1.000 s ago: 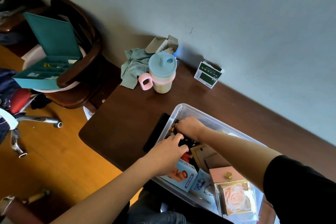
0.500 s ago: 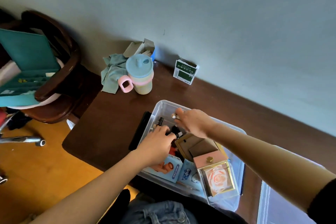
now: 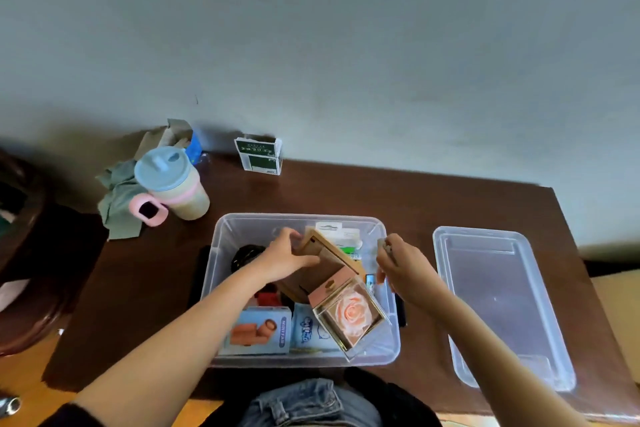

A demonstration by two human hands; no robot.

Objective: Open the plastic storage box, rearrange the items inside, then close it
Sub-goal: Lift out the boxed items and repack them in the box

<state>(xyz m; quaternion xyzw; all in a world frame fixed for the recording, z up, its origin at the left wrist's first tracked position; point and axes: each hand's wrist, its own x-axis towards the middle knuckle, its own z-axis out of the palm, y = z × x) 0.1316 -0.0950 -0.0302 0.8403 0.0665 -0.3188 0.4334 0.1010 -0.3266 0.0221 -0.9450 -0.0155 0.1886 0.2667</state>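
The clear plastic storage box [image 3: 221, 236] stands open on the dark wooden table, its lid [image 3: 498, 302] lying flat to the right. My left hand [image 3: 282, 258] grips a tan wooden frame [image 3: 332, 253] tilted up inside the box. My right hand [image 3: 398, 262] hovers over the box's right side, pinching a small pale object [image 3: 383, 245]. Inside lie a clear case with a peach rose [image 3: 351, 315], a blue carton [image 3: 258, 329], a white-blue packet [image 3: 310, 328], a black coiled item [image 3: 244, 255] and white packets at the back.
A blue-lidded cup with a pink handle [image 3: 173, 184] and a grey-green cloth [image 3: 117, 208] sit at the table's left rear. A green-and-white carton [image 3: 258, 156] stands by the wall. A dark wooden chair [image 3: 20, 253] is at the left.
The view swung so the box is square on and the lid shows. My left hand moved from the dark items to the wooden frame and tilted it up. My right hand moved right with its small object.
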